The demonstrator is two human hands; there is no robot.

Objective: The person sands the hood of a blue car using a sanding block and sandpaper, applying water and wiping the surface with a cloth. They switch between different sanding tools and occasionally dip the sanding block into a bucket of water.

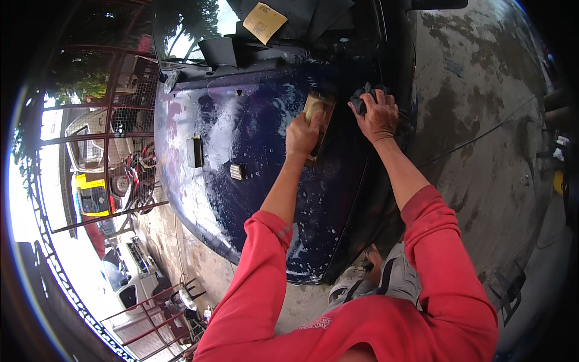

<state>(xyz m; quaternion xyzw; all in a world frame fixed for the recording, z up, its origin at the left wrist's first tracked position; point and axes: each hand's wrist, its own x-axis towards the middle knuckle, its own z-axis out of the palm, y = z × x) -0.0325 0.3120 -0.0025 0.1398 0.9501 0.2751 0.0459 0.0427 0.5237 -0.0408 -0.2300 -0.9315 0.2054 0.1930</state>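
My left hand (301, 136) is closed on a long tan sanding block (323, 110), held against the dark blue car hood (271, 199), which is wet and mottled with whitish patches. My right hand (377, 117) grips a dark, crumpled rag (362, 94) at the hood's right edge. A small dark rectangular block (195, 152) and a little light grey block (236, 172) lie on the hood to the left of my hands.
The windshield (184, 30) has dark sheets (217, 51) and a yellow sheet (264, 23) on it. A red metal grille fence (108, 139) stands left, with parked vehicles (123, 271) beyond. A stained concrete floor (470, 72) and a cable (494, 130) are on the right.
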